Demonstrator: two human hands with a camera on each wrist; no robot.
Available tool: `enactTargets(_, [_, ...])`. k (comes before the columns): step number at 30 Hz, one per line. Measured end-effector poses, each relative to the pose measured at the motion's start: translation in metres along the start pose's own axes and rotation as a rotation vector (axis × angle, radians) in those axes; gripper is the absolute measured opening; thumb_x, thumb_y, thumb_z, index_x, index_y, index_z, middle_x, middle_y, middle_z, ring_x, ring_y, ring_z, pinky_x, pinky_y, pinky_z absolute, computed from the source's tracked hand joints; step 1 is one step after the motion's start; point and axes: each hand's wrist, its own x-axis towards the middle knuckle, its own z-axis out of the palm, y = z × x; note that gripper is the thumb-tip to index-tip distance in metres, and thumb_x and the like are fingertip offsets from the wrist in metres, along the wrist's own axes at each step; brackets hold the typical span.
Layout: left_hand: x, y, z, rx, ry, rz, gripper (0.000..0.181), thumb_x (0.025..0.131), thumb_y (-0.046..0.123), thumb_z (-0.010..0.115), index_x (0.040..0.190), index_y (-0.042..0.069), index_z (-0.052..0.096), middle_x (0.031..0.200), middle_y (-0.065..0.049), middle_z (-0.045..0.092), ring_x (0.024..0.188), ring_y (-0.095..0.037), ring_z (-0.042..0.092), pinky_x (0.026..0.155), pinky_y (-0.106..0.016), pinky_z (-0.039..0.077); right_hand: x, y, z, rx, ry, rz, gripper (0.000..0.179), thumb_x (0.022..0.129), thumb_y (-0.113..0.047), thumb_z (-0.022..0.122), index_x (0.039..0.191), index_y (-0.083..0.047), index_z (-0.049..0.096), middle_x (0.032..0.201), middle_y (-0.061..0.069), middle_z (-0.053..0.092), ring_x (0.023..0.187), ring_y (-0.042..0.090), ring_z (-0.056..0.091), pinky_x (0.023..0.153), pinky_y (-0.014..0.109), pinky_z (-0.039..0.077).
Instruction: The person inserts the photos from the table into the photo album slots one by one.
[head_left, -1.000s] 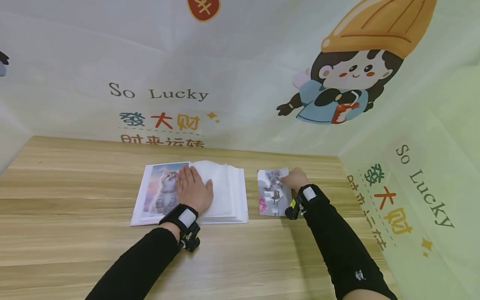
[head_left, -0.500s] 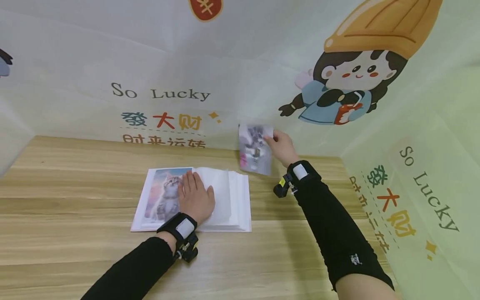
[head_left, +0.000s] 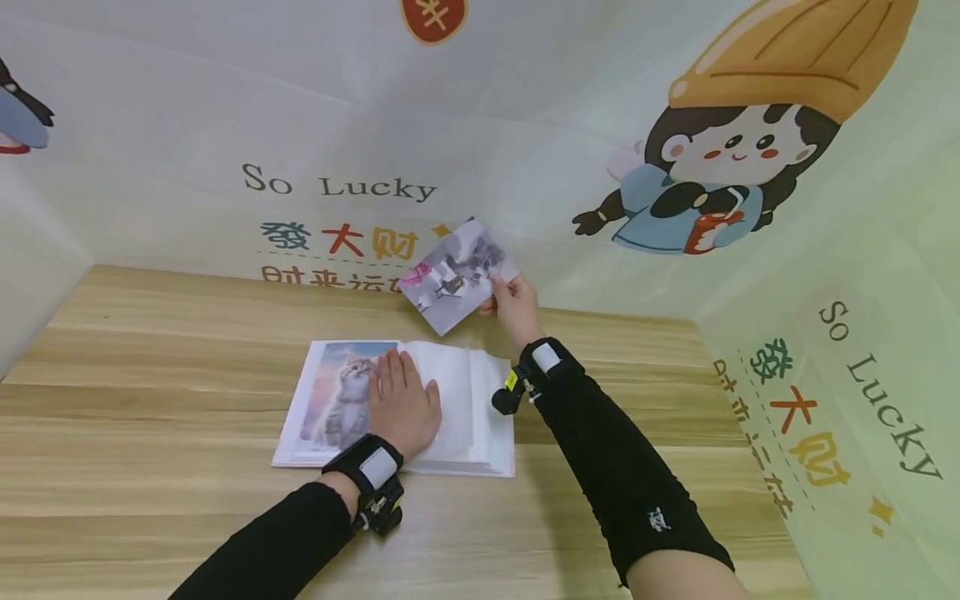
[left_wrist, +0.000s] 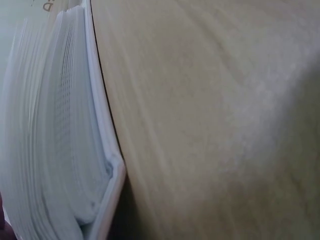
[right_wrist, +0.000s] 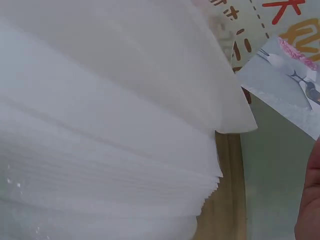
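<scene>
A photo album (head_left: 495,417) lies open on the table, its left page showing a kitten picture (head_left: 341,400) and its right side a stack of white sleeves. My left hand (head_left: 405,408) rests flat over the inner part of the spread, fingers straight. Above the album's upper right, my right hand (head_left: 517,308) pinches a loose photo card (head_left: 453,275) by one corner, thumb in front. The card is tilted and shows a grey cat, a pink flower and small birds. In the right wrist view, part of the card (right_wrist: 280,75) appears beyond the page edges (right_wrist: 210,175).
The wood-grain table (head_left: 172,375) extends around the album. A pale printed backdrop (head_left: 165,192) with lettering and a cartoon figure (head_left: 712,167) rises behind the table and along its right side. Album pages (left_wrist: 55,125) fan upward in the left wrist view.
My right hand has lifted the card off the table, carried it left toward the album and turned it to a slant. The left hand stays on the album.
</scene>
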Motion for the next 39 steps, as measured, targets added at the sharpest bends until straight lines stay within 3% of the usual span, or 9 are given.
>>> enactTargets(4, [-0.002,0.001,0.001,-0.004,0.002,-0.002,0.066,0.105,0.028,0.030,0.154,-0.012,0.010,0.164,-0.030,0.004,0.155,-0.042,0.001,0.125,-0.058,0.004,-0.001,0.007,0.003,0.024,-0.013,0.065,0.012,0.106,-0.015,0.045,0.100,-0.007,0.052,0.058,-0.003,0.054,0.051,0.005,0.056,0.058,0.020,0.052])
enactTargets(9, [-0.002,0.002,0.001,-0.006,0.005,-0.005,0.067,0.105,0.028,0.031,0.154,-0.012,0.011,0.164,-0.030,0.004,0.155,-0.042,0.001,0.125,-0.058,0.003,-0.004,0.012,0.003,0.020,-0.040,0.138,0.019,0.106,-0.015,0.044,0.117,-0.002,0.053,0.067,-0.002,0.053,0.053,0.005,0.054,0.056,0.017,0.050])
enactTargets(13, [-0.002,0.001,0.002,-0.004,0.009,-0.005,0.067,0.104,0.028,0.030,0.154,-0.012,0.010,0.164,-0.030,0.004,0.155,-0.042,0.001,0.125,-0.057,0.003,-0.008,0.016,0.004,-0.087,-0.098,0.182,0.029,0.106,-0.016,0.045,0.130,-0.002,0.053,0.069,-0.002,0.051,0.055,0.005,0.050,0.054,0.018,0.045])
enactTargets(18, [-0.002,0.000,0.004,0.000,0.024,-0.001,0.068,0.104,0.029,0.032,0.154,-0.012,0.011,0.164,-0.030,0.006,0.155,-0.042,0.002,0.125,-0.058,0.004,-0.016,0.021,0.011,-0.200,-0.189,0.197,0.031,0.103,-0.015,0.051,0.132,-0.004,0.056,0.073,-0.003,0.047,0.061,0.009,0.042,0.056,0.021,0.036])
enactTargets(21, [-0.002,0.000,0.004,0.005,0.019,-0.002,0.069,0.104,0.030,0.032,0.154,-0.012,0.010,0.164,-0.029,0.005,0.155,-0.041,0.002,0.125,-0.057,0.003,-0.017,0.025,0.015,-0.302,-0.213,0.167,0.033,0.101,-0.016,0.054,0.132,-0.002,0.057,0.084,0.001,0.055,0.071,0.011,0.047,0.063,0.021,0.040])
enactTargets(24, [-0.001,0.000,0.004,-0.006,0.016,0.003,0.069,0.104,0.029,0.032,0.154,-0.012,0.010,0.164,-0.030,0.005,0.155,-0.042,0.002,0.125,-0.058,0.003,-0.015,0.027,0.015,-0.409,-0.220,0.118,0.039,0.102,-0.017,0.052,0.137,0.000,0.053,0.111,0.011,0.064,0.092,0.018,0.058,0.080,0.025,0.048])
enactTargets(29, [0.000,-0.002,0.005,0.009,0.011,0.007,0.070,0.104,0.031,0.034,0.154,-0.013,0.009,0.164,-0.030,0.003,0.155,-0.042,0.001,0.124,-0.058,0.003,-0.008,0.025,0.006,-0.510,-0.242,-0.004,0.045,0.104,-0.013,0.046,0.147,0.000,0.042,0.147,0.022,0.051,0.136,0.031,0.050,0.114,0.042,0.041])
enactTargets(34, [0.000,-0.003,0.005,0.032,0.010,-0.005,0.074,0.104,0.035,0.037,0.154,-0.012,0.009,0.164,-0.030,0.002,0.155,-0.042,0.000,0.125,-0.057,0.003,-0.005,0.016,-0.001,-0.647,-0.258,-0.123,0.038,0.104,-0.010,0.044,0.140,0.002,0.048,0.143,0.024,0.054,0.137,0.035,0.050,0.116,0.044,0.038])
enactTargets(39, [-0.001,0.000,0.004,0.041,0.008,-0.018,0.076,0.104,0.037,0.039,0.154,-0.012,0.009,0.164,-0.029,0.002,0.155,-0.041,0.000,0.125,-0.056,0.003,-0.008,0.006,-0.002,-0.739,-0.256,-0.140,0.032,0.104,-0.010,0.045,0.133,0.002,0.053,0.129,0.023,0.062,0.119,0.033,0.059,0.106,0.044,0.047])
